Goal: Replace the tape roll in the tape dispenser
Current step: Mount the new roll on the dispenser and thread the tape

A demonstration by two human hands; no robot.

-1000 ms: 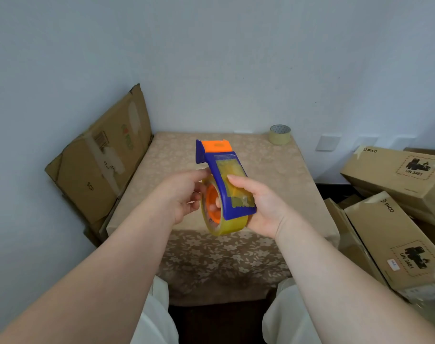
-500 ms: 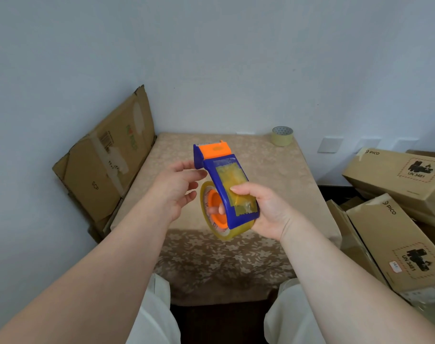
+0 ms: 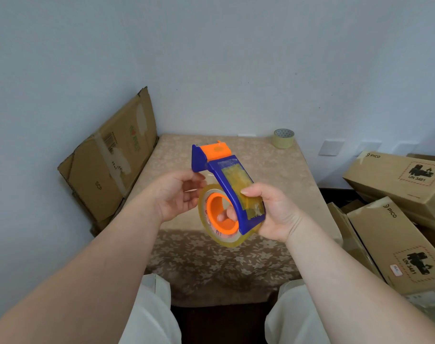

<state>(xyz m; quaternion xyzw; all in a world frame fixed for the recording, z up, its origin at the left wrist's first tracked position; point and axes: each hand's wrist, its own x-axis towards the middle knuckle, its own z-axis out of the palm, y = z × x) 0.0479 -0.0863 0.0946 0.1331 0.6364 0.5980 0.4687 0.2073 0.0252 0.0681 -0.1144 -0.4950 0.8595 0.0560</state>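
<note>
- The person is holding the tape dispenser (image 3: 232,187) up over the table (image 3: 273,167), and compared with a moment ago it is tilting further, so the open side with the roll (image 3: 212,219) is turning towards them.
- The left hand (image 3: 173,197), which was pressed against the roll a second ago, is now sitting a little back from it with the fingers (image 3: 195,177) loosely spread, just touching the blue frame near its top and the roll's rim.
- To my eye that means the hand is getting ready to pull the roll off its orange hub; the roll is still seated, so the swap is only beginning.
- The right hand (image 3: 273,212) is gripping the dispenser's blue back firmly, thumb on top, one fingertip showing through the hub.
- A second tape roll (image 3: 283,138) is waiting at the table's far corner, well apart from both hands.
- Cardboard boxes (image 3: 395,184) are piled on the right.
</note>
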